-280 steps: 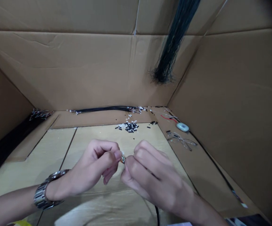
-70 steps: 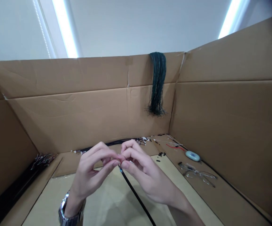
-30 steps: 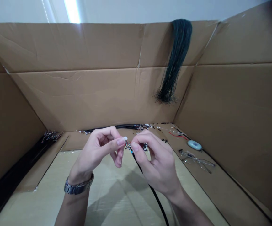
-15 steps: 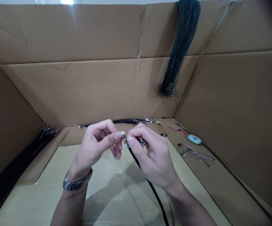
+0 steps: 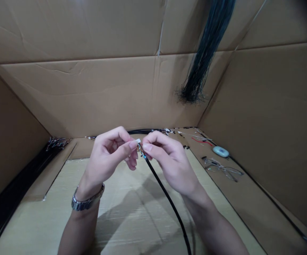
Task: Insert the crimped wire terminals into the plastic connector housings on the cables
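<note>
Between thumb and index finger, my left hand pinches a small white connector. Thin coloured wires run from the connector to the stripped end of a black cable, which curves down to the bottom edge. My right hand is closed beside the connector, its thumb and index fingertips pinching at the thin wires. Exactly which wire lies between those fingertips is too small to tell. A metal watch is on my left wrist.
Cardboard walls surround the work surface. Black cables lie along the left, more cables at the back. Dark strands hang over the back wall. On the right lie glasses, a pale blue oval object and a red wire.
The view has tilted down slightly, so the wall's top edge is out of sight. My right hand has shifted a little toward the connector, and more of the black cable shows.
</note>
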Available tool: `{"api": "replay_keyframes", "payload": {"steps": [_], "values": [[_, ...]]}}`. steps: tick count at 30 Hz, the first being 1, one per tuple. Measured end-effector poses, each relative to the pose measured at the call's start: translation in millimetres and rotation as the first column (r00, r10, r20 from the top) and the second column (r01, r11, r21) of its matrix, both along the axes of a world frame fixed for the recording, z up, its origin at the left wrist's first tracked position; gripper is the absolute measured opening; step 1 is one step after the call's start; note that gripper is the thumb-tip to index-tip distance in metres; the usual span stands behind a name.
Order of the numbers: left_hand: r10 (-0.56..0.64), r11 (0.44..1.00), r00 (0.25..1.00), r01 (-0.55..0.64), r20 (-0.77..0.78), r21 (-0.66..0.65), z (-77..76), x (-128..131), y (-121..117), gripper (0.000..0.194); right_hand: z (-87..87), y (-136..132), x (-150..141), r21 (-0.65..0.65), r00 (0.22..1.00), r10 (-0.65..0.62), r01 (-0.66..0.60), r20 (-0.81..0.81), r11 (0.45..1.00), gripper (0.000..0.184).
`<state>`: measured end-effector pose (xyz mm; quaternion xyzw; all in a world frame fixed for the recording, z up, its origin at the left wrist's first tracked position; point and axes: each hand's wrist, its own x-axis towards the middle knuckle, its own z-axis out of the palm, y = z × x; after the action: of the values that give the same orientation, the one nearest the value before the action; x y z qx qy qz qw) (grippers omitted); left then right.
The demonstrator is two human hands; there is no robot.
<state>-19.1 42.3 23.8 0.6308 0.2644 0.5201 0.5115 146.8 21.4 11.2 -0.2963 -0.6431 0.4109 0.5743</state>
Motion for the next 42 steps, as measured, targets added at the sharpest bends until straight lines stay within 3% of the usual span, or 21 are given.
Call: {"api": "replay_keyframes", "payload": {"steps": [9, 16, 32, 42], "values": [[0.014, 1.0, 1.0, -0.013, -0.017, 0.027, -1.2, 0.4, 3.2, 0.019, -0.9, 2.3, -1.9, 0.013, 0.996, 0.061, -0.06, -0.06, 0.998, 0.017], [0.016, 0.999, 1.0, -0.016, -0.005, 0.047, -2.4, 1.4, 3.9, 0.019, -4.2, 6.9, -2.2, -0.081, 0.99, 0.086, -0.095, -0.112, 0.992, 0.016], [-0.016, 0.998, 1.0, 0.014, 0.019, 0.067, -6.3, -0.9, 6.9, 0.016, -1.5, 7.6, -3.0, -0.116, 0.984, 0.11, -0.127, -0.141, 0.985, 0.015], [0.035, 0.994, 0.991, -0.021, -0.132, 0.106, -0.2, -6.2, 4.8, 0.02, -2.2, 5.2, -2.2, -0.05, 0.992, 0.097, -0.101, -0.082, 0.994, 0.016]]}}
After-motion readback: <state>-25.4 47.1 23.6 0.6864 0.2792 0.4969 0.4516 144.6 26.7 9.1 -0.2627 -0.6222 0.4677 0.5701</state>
